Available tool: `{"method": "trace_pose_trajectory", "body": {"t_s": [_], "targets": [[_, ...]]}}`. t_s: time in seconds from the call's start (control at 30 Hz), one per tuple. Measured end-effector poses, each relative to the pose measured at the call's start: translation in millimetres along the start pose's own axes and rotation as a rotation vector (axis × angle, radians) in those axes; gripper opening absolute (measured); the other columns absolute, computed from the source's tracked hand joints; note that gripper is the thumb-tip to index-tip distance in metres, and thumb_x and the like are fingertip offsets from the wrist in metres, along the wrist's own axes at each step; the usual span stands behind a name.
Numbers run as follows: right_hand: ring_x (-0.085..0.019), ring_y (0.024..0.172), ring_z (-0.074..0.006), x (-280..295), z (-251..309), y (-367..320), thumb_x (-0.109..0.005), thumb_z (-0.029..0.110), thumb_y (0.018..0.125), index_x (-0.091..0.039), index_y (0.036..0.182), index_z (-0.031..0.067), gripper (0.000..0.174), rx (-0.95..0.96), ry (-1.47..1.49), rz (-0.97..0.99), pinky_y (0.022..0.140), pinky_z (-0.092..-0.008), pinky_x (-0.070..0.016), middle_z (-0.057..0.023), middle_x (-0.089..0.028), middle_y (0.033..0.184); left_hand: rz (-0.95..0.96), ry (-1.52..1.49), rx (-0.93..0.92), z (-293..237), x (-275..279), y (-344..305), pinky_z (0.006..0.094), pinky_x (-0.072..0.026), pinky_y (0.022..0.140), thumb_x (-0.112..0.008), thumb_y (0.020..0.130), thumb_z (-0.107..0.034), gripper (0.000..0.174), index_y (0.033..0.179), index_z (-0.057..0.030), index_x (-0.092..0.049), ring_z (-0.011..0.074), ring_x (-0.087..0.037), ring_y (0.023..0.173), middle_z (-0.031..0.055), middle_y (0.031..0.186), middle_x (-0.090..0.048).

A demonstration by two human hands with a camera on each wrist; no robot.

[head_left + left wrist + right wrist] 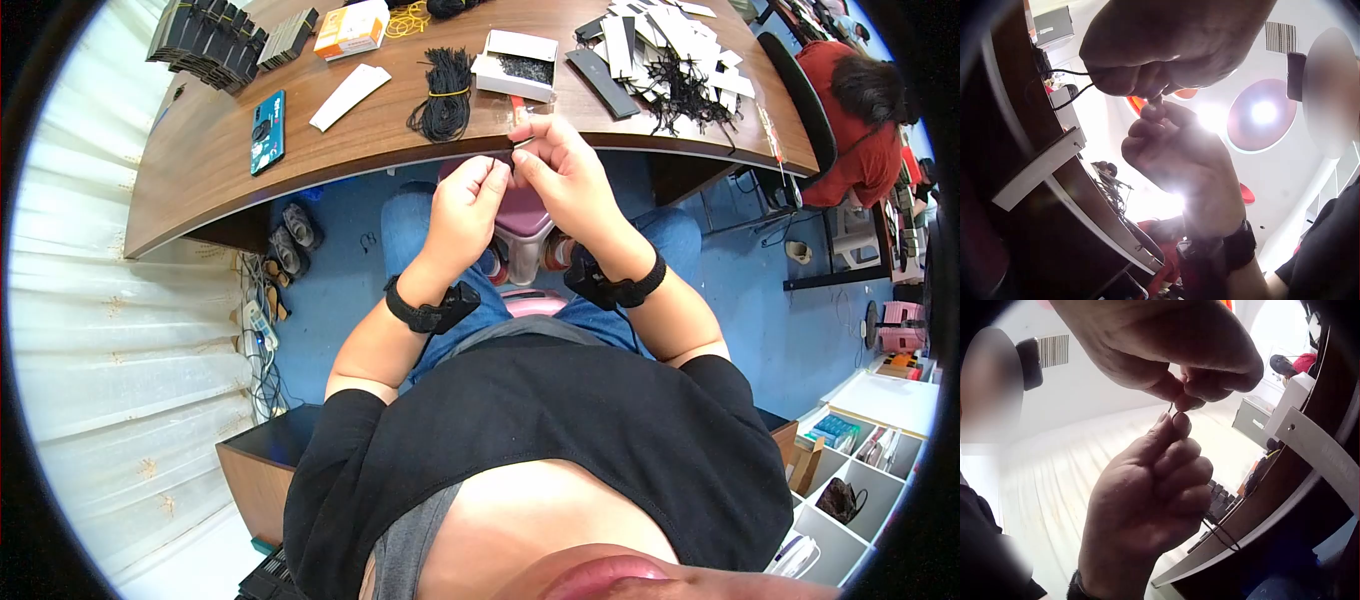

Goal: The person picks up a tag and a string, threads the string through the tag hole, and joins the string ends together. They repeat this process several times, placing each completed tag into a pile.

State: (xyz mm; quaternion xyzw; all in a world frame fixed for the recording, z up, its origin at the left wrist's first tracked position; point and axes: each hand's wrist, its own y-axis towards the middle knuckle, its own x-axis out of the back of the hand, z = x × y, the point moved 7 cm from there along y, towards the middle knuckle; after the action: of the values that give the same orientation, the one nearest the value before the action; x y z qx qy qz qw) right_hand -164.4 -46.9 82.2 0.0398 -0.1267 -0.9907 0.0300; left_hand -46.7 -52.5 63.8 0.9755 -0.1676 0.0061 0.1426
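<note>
Close to the table's front edge, my left hand (465,212) and right hand (572,185) meet fingertip to fingertip. The left hand pinches a thin black cord (1222,535); its loop trails out past the curled fingers in the right wrist view. My right thumb and forefinger pinch the cord too, and a short stretch shows between the fingertips in that view. Beside the hands, a pale flat tag (1041,172) with a small hole overlaps the table edge in the left wrist view. The cord's ends are hidden by the fingers.
On the wooden table (215,165) lie a bundle of black cords (443,95), a white box of small black pieces (515,68), a dark flat tag (602,84), a heap of white tags (640,40), white strips (348,96) and a phone (267,130). Another person (850,120) sits at right.
</note>
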Motion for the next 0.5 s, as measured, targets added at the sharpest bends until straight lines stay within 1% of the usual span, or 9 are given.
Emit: {"method": "trace_pose_trajectory", "body": {"t_s": [0.03, 0.13, 0.23, 0.27, 0.37, 0.47, 0.5], "targets": [[-0.055, 0.066, -0.0072, -0.4, 1.1, -1.0, -0.052, 0.000, 0.087, -0.051, 0.104, -0.0017, 0.017, -0.006, -0.009, 0.028, 0.063, -0.0222, -0.0462, -0.0022, -0.055, 0.072, 0.011, -0.063, 0.038, 5.0, 0.4, -0.2, 0.0180, -0.0270, 0.047, -0.049, 0.095, -0.021, 0.024, 0.082, -0.0026, -0.057, 0.0013, -0.034, 0.053, -0.0072, 0.062, -0.042], [-0.057, 0.067, -0.0080, 5.7, -3.2, 0.4, -0.056, 0.004, 0.087, -0.056, 0.105, -0.0026, 0.019, -0.093, 0.047, 0.080, 0.065, -0.0220, -0.0469, -0.0033, -0.060, 0.075, 0.015, -0.198, 0.217, 18.3, 5.8, -1.9, 0.0217, -0.0385, 0.058, -0.051, 0.093, -0.015, 0.023, 0.076, -0.0008, -0.057, 0.0055, -0.045, 0.065, -0.0012, 0.069, -0.053], [-0.058, 0.070, -0.0081, 6.9, -2.5, -2.5, -0.061, 0.008, 0.085, -0.062, 0.099, -0.0021, 0.017, -0.079, -0.028, 0.045, 0.066, -0.0215, -0.0472, -0.0048, -0.064, 0.078, 0.046, -0.178, 0.120, 11.7, 0.9, 0.0, 0.0184, -0.0205, 0.043, -0.048, 0.095, -0.020, 0.023, 0.079, -0.0043, -0.055, 0.0012, -0.027, 0.047, -0.0089, 0.057, -0.035], [-0.059, 0.071, -0.0077, 8.0, -5.5, -1.6, -0.064, 0.010, 0.083, -0.065, 0.093, -0.0011, 0.015, -0.081, -0.128, 0.065, 0.066, -0.0219, -0.0475, -0.0051, -0.066, 0.077, 0.043, -0.180, 0.119, 11.9, 0.4, 0.0, 0.0184, -0.0206, 0.043, -0.048, 0.095, -0.020, 0.023, 0.079, -0.0045, -0.055, 0.0012, -0.027, 0.048, -0.0089, 0.057, -0.035], [-0.059, 0.070, -0.0071, 11.2, -0.7, -0.5, -0.065, 0.011, 0.083, -0.066, 0.088, -0.0010, 0.013, -0.087, -0.258, 0.047, 0.065, -0.0231, -0.0479, -0.0044, -0.066, 0.075, 0.048, -0.152, 0.114, 12.1, -1.2, -0.7, 0.0185, -0.0219, 0.044, -0.048, 0.095, -0.020, 0.023, 0.079, -0.0050, -0.055, 0.0013, -0.029, 0.049, -0.0086, 0.058, -0.037], [-0.059, 0.071, -0.0073, 14.4, 2.0, -0.3, -0.066, 0.012, 0.082, -0.068, 0.086, -0.0010, 0.014, -0.061, -0.257, -0.003, 0.066, -0.0235, -0.0481, -0.0043, -0.067, 0.076, 0.080, -0.053, 0.089, 10.6, -1.6, -2.1, 0.0184, -0.0256, 0.047, -0.048, 0.095, -0.021, 0.024, 0.078, -0.0050, -0.055, 0.0017, -0.033, 0.052, -0.0075, 0.061, -0.041], [-0.059, 0.072, -0.0073, 14.1, -0.3, -0.3, -0.066, 0.012, 0.083, -0.067, 0.086, -0.0015, 0.014, -0.072, -0.239, 0.008, 0.067, -0.0228, -0.0478, -0.0038, -0.066, 0.076, 0.102, -0.020, 0.077, 10.0, -2.6, -2.7, 0.0185, -0.0273, 0.049, -0.048, 0.095, -0.021, 0.024, 0.079, -0.0050, -0.055, 0.0020, -0.034, 0.054, -0.0071, 0.062, -0.043]]}}
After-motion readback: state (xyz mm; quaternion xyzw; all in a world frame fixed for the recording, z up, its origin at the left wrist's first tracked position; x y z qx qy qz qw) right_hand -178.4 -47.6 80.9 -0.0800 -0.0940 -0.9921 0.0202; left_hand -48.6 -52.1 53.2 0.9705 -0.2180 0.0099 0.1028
